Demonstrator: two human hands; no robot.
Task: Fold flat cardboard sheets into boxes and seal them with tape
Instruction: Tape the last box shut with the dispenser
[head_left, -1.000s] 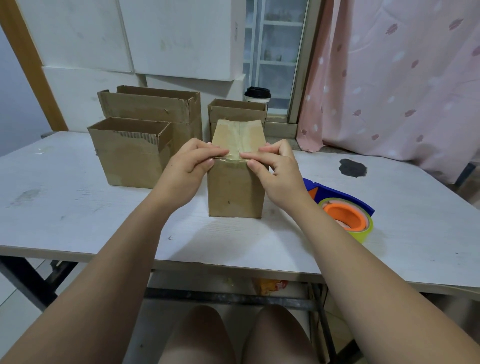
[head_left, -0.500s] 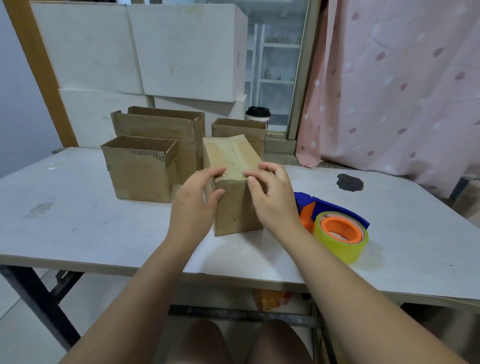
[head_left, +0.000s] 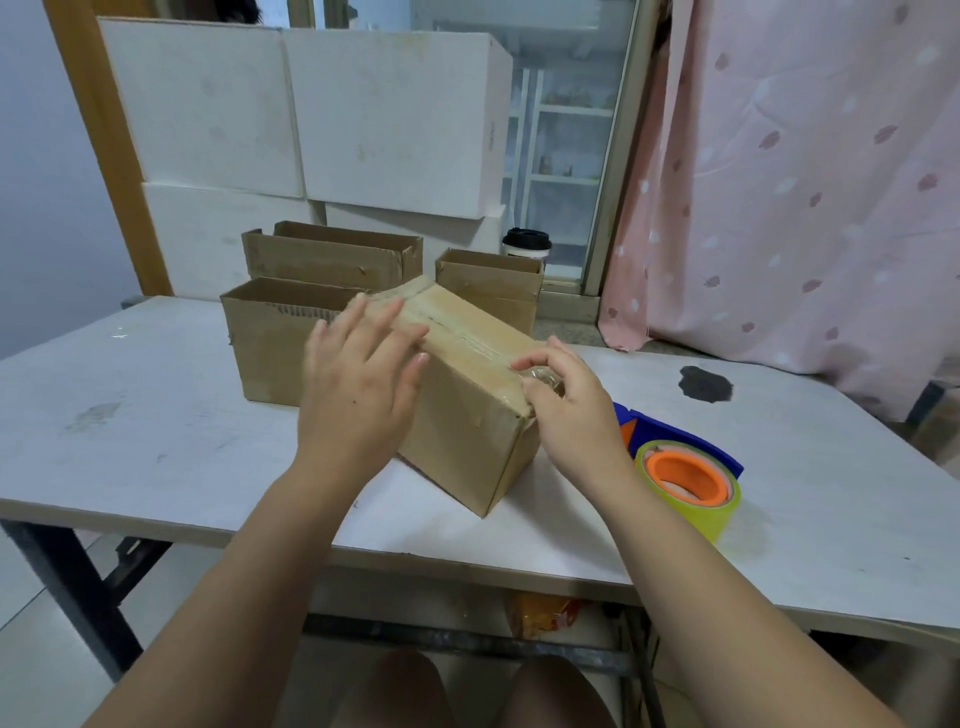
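Left hand (head_left: 358, 384): spread flat on box (head_left: 467, 436) | right hand (head_left: 569, 410): tape end (head_left: 540, 375) pinched | to be smoothed firmly over edge, creases avoided.

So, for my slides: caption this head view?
Left hand rests on a taped cardboard box while right hand pinches the tape end; tape dispenser beside it.

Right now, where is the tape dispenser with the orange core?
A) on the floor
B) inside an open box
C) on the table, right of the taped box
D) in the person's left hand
C: the tape dispenser lies on the white table, right of the taped box.
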